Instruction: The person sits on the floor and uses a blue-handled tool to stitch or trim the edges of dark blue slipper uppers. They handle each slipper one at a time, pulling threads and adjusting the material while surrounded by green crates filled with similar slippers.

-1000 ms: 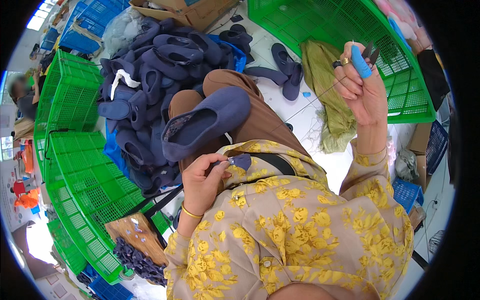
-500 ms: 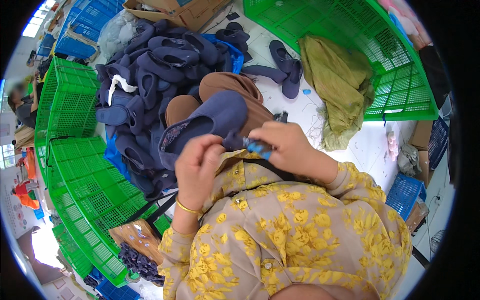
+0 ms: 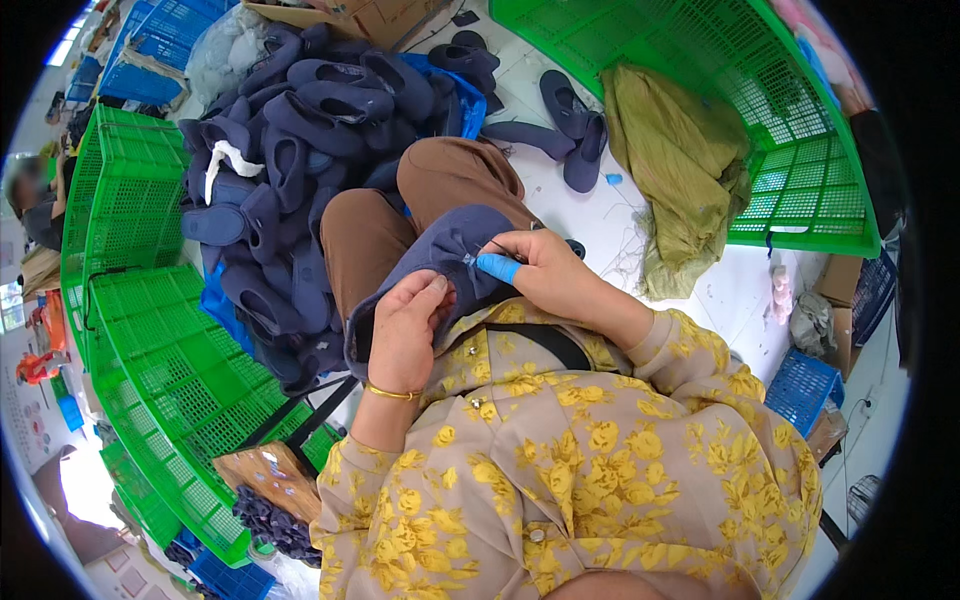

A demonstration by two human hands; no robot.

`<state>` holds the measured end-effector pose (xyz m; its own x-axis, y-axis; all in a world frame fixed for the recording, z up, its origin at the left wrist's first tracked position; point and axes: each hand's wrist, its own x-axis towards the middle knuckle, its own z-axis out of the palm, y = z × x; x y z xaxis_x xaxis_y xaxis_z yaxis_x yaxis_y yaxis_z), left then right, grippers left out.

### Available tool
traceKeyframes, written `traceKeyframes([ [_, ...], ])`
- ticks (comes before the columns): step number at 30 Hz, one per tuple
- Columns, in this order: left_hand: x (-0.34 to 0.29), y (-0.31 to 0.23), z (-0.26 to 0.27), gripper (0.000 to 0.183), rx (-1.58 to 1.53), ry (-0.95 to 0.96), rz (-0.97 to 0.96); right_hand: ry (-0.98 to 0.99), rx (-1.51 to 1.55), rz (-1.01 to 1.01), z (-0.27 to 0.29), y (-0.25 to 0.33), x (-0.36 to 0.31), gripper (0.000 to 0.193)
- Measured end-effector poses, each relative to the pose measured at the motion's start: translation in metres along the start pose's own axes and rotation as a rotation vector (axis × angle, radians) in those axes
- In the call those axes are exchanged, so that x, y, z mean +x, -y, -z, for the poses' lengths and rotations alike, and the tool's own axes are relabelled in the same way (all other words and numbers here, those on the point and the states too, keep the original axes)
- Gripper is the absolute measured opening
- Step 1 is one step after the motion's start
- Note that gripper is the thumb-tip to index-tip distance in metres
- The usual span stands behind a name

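Note:
A navy fabric slipper (image 3: 415, 262) lies across my lap, toe pointing away. My left hand (image 3: 405, 325) is closed on its near part, thumb and fingers pinching the cloth. A small navy bow-like piece (image 3: 455, 243) rests on the slipper's upper. My right hand (image 3: 560, 280), with blue tape (image 3: 497, 267) around one digit, pinches at the right of that piece. Thin dark strands show by the right fingertips; what exactly they grip is too small to tell.
A large heap of navy slippers (image 3: 285, 165) lies left of my knees, with green crates (image 3: 150, 330) beyond. Loose slippers (image 3: 575, 115) and an olive sack (image 3: 675, 170) lie ahead on the right. A wooden board (image 3: 265, 475) and small navy pieces (image 3: 275, 525) sit at lower left.
My right hand has brought the small navy piece from in front of my belly onto the slipper's upper. My left hand has moved slightly right and now grips the slipper, which has tilted.

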<state>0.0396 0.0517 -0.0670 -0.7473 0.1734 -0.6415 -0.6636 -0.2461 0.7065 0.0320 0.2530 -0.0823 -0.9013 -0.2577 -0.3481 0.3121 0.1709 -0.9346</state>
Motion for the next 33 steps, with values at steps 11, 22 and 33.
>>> traceKeyframes([
  [11, 0.005, 0.015, 0.006, 0.010, -0.161, 0.021, -0.009, 0.051, 0.114, -0.063, -0.006, -0.009, 0.003, 0.017],
  [22, 0.007, 0.017, 0.007, 0.012, -0.192, 0.009, -0.006, -0.077, 0.098, -0.002, -0.021, -0.022, 0.001, 0.019],
  [33, 0.005, 0.008, -0.016, 0.014, 0.018, -0.108, -0.043, -0.175, -0.076, 0.049, -0.024, -0.006, -0.006, 0.018],
])
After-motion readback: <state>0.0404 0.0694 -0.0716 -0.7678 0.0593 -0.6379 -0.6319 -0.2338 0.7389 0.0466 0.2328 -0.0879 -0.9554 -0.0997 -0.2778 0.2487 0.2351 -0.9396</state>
